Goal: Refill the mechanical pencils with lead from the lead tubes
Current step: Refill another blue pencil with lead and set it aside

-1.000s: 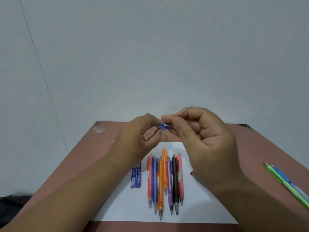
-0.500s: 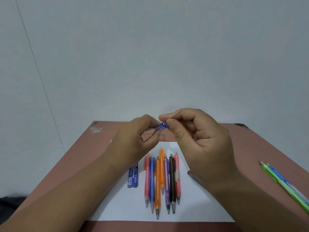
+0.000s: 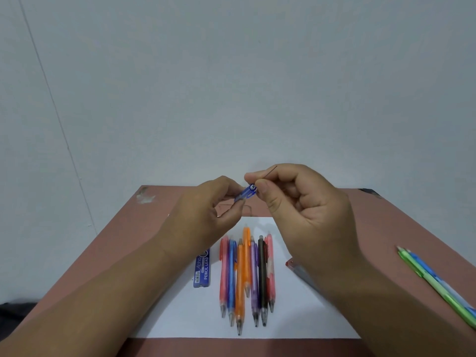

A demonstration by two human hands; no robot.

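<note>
Left hand [image 3: 206, 215] holds a blue pencil [image 3: 246, 194] above the table [image 3: 123, 240]; right hand [image 3: 304, 210] pinches a lead [image 3: 270, 171] at its open end. Side pressure may snap it.

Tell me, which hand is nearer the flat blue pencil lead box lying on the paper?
Left. The left hand hovers just above the flat blue pencil lead box; the right hand is raised farther off, beyond the pencils.

Pencil row [image 3: 246, 274] and lead tube [image 3: 202, 270] crowd table [image 3: 123, 243].
</note>
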